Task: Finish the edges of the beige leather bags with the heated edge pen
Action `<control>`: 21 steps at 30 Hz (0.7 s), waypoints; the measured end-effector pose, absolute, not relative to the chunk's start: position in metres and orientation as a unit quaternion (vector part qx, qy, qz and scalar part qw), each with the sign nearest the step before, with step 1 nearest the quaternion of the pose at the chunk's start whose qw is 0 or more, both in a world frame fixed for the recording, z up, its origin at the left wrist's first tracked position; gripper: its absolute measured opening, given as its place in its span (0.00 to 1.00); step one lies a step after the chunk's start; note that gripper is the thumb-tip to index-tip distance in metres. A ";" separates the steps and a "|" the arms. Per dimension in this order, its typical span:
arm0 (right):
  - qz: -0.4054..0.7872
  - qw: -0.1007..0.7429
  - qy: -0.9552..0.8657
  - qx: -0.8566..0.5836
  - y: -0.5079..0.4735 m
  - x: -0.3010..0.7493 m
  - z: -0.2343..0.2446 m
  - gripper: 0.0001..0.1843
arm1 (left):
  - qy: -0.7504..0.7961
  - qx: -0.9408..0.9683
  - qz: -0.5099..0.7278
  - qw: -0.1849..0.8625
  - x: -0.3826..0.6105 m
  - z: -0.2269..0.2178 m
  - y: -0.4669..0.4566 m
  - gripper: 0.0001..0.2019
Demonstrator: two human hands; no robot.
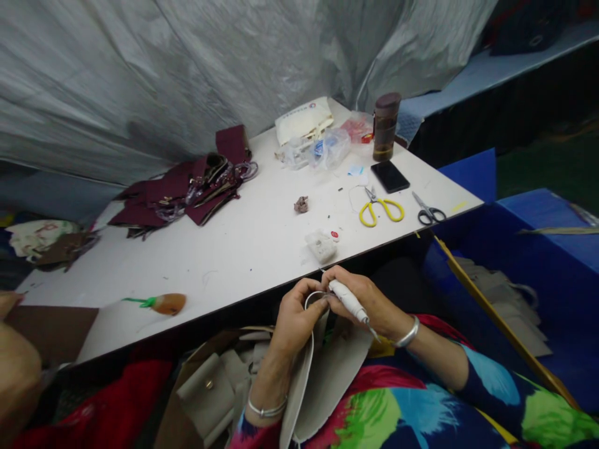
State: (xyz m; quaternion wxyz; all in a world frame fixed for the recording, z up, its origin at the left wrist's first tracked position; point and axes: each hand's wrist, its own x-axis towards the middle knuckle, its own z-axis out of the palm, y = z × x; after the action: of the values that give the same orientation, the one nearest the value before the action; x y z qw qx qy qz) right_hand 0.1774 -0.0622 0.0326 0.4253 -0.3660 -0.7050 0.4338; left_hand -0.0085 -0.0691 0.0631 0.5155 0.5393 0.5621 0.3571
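Note:
My left hand is closed on the upper edge of a light grey bag piece that hangs down over my lap. My right hand is closed too, with a thin tool across it; the tool has a white-wrapped grip and slim metal ends. Both sets of fingertips meet at the piece's rim, just off the table's front edge. What lies between the fingertips is too small to make out. On the table just beyond my hands is a small whitish block or pad.
Yellow-handled scissors, dark scissors, a phone and a bottle are at the right. Maroon pieces pile at the back left. An orange bottle lies front left, near another person's arm. Grey pouches fill a box below.

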 end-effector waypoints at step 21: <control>0.372 0.411 -0.746 -0.368 -0.056 0.172 -0.002 0.10 | 0.616 0.673 0.386 0.138 -0.063 0.035 -0.167 0.16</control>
State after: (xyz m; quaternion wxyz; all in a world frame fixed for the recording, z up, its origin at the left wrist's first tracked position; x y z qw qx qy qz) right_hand 0.1719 -0.0559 -0.0021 0.4114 -0.3683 -0.7463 0.3717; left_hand -0.0626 -0.1666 0.0355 0.1375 0.6730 0.6160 0.3857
